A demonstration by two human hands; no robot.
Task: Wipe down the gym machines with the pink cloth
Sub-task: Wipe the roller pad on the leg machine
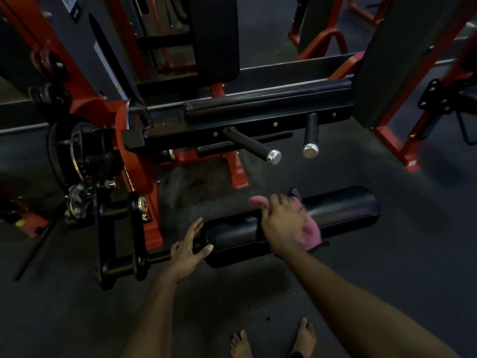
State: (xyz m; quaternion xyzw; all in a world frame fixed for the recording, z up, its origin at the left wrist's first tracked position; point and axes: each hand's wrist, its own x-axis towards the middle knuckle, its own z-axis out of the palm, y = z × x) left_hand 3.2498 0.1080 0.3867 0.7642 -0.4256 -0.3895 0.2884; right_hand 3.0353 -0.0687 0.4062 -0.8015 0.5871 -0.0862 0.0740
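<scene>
A long black padded roller (340,210) of a red-and-black gym machine lies across the lower middle of the view. My right hand (282,223) grips the pink cloth (311,232) and presses it on top of the roller near its middle. A corner of the cloth pokes out past my fingers on the far side. My left hand (188,250) has straight fingers spread around the roller's left end, where the pad meets its black axle (160,258). Whether it touches the pad is unclear.
Two black handles with chrome caps (275,156) (310,150) stick out from a black bar above the roller. The red frame and a black weight disc (74,156) stand at left. A black back pad (216,37) rises behind. My bare feet (273,342) stand on dark floor.
</scene>
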